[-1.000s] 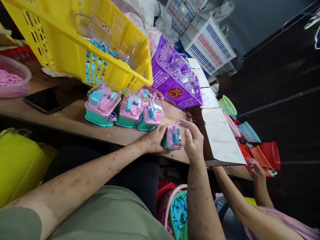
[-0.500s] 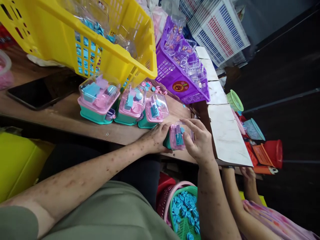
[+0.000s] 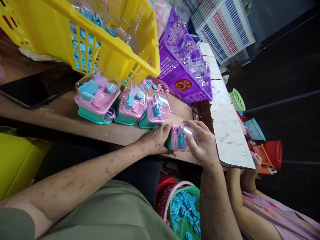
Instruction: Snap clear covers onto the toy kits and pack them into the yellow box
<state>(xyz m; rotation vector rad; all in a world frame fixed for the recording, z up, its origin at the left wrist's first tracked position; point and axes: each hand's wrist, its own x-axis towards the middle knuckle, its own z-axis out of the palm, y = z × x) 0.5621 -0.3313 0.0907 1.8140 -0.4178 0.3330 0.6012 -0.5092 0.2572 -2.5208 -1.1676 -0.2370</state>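
At the table's front edge stands a small toy box point(image 3: 179, 140) with a teal base, a pink upper part and a clear cover. My left hand point(image 3: 158, 138) grips its teal base from the left. From the right, my right hand point(image 3: 203, 141) holds the clear plastic lid point(image 3: 192, 132), thumb on one side and fingers on the other. Turquoise and lilac pieces show under the lid. Three similar boxes stand in a row to the left: a near one point(image 3: 155, 111), a middle one point(image 3: 131, 104) and a far-left one point(image 3: 96, 96).
Behind the boxes are a yellow crate point(image 3: 140, 61) and a purple basket point(image 3: 172, 68) of clear lids. Small pink and blue pieces point(image 3: 160, 88) lie between them. A phone point(image 3: 37, 88) lies at left. Below is a green basket point(image 3: 172, 213) of blue parts. A co-worker's arm point(image 3: 235, 193) is at right.
My right hand has shifted slightly right, and the clear lid shows more plainly between its fingers. My left hand still holds the base. The co-worker's hands have moved at the right.
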